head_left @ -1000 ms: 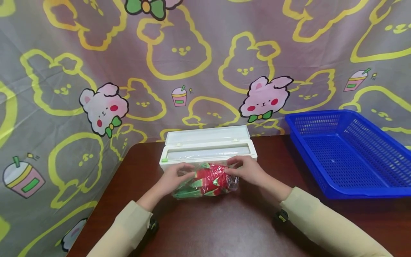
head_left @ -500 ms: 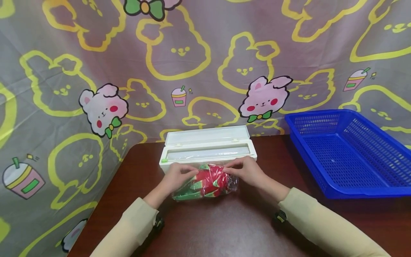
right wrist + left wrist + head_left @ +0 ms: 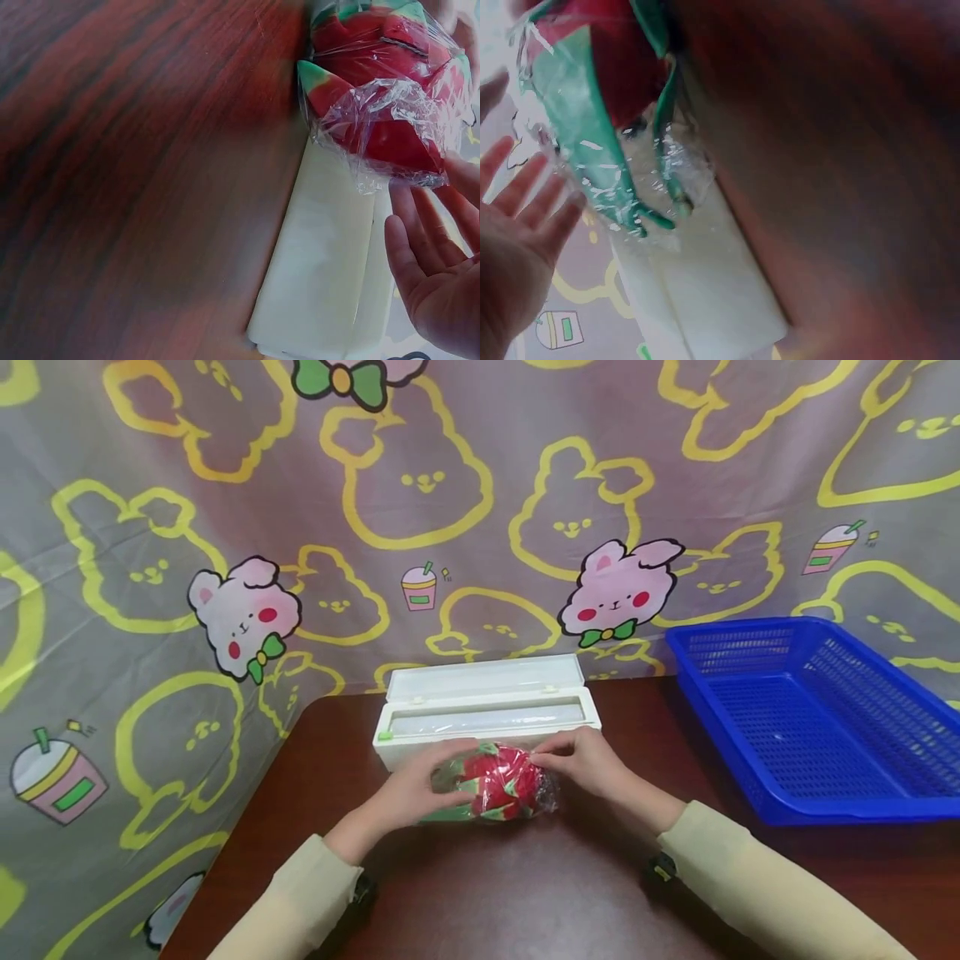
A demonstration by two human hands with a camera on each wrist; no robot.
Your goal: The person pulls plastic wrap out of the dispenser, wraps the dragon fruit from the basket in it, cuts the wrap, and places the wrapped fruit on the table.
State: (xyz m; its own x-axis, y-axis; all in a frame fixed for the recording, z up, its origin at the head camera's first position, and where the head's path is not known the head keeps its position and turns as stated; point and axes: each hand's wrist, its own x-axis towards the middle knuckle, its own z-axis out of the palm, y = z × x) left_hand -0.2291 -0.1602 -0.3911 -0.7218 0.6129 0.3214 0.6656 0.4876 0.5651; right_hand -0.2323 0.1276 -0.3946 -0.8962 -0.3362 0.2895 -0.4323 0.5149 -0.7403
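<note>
A red dragon fruit (image 3: 498, 781) with green-tipped scales lies on its side, wrapped in clear cling film (image 3: 397, 112). My left hand (image 3: 412, 785) spans its leafy left end, thumb on the near side and fingers on the far side. Long green leaf tips (image 3: 592, 135) show under the film in the left wrist view, beside that hand's outstretched lower fingers (image 3: 536, 202). At the fruit's right end, the thumb and forefinger of my right hand (image 3: 592, 764) pinch the film. Its other fingers (image 3: 420, 232) hang loosely below in the right wrist view. Film bunches in wrinkles at this end.
Right behind the fruit stands a white cling film dispenser (image 3: 487, 739), lid (image 3: 487, 677) raised, a film roll (image 3: 487, 718) inside. A blue plastic basket (image 3: 847, 810) sits at the right. A patterned curtain (image 3: 480, 485) hangs behind the brown table (image 3: 510, 893).
My left hand has gone from pinching near the fruit's top to a wider span around its left end. The right hand stays at the right end with only slight movement.
</note>
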